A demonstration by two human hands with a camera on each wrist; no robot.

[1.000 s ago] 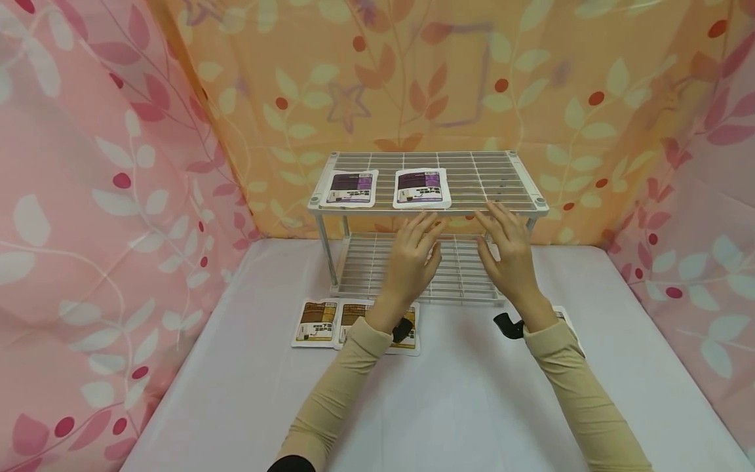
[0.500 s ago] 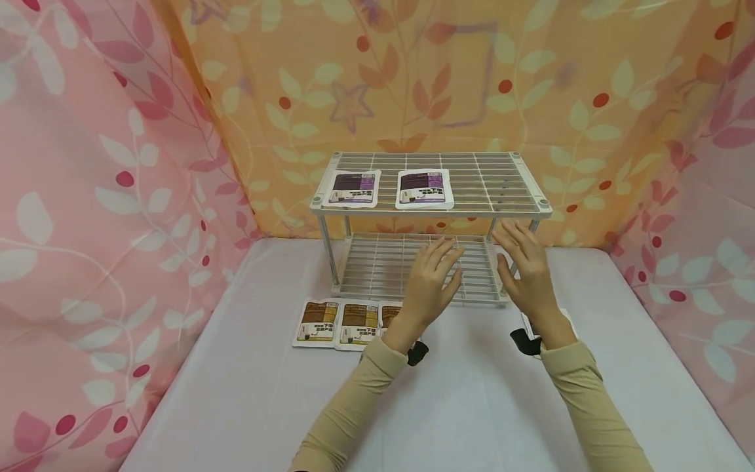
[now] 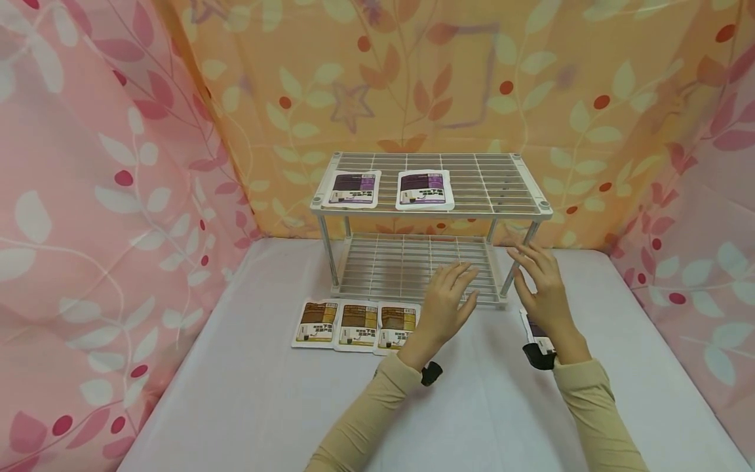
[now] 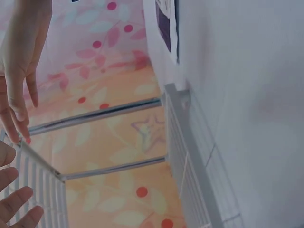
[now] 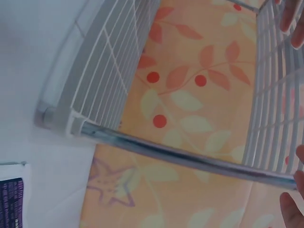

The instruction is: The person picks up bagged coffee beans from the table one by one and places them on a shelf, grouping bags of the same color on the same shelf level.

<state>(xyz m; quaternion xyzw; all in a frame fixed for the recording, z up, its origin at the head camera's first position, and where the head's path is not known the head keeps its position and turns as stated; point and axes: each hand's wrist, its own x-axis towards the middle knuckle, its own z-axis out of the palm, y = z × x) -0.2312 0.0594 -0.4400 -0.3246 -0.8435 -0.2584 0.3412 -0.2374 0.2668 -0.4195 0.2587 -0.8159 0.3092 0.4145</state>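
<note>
Two empty hands hover in front of a white wire rack [image 3: 430,203] on a white table [image 3: 265,393]

The left hand [image 3: 445,305] floats palm down with loose, straight fingers, gripping nothing, just before the rack's lower shelf [image 3: 407,265]; at its 9 o'clock three brown-labelled packets [image 3: 356,325] lie side by side on the table, the nearest just beside the wrist. The right hand [image 3: 545,292] is likewise relaxed and holds nothing, its fingertips close to the rack's front right leg [image 3: 519,259] at 11 o'clock. Under that wrist, at 6 o'clock, a purple-labelled packet [image 3: 533,328] lies flat on the table, partly hidden. Up at 12 o'clock, two more purple packets [image 3: 389,188] rest flat on the left half of the top shelf, near each other but apart
</note>
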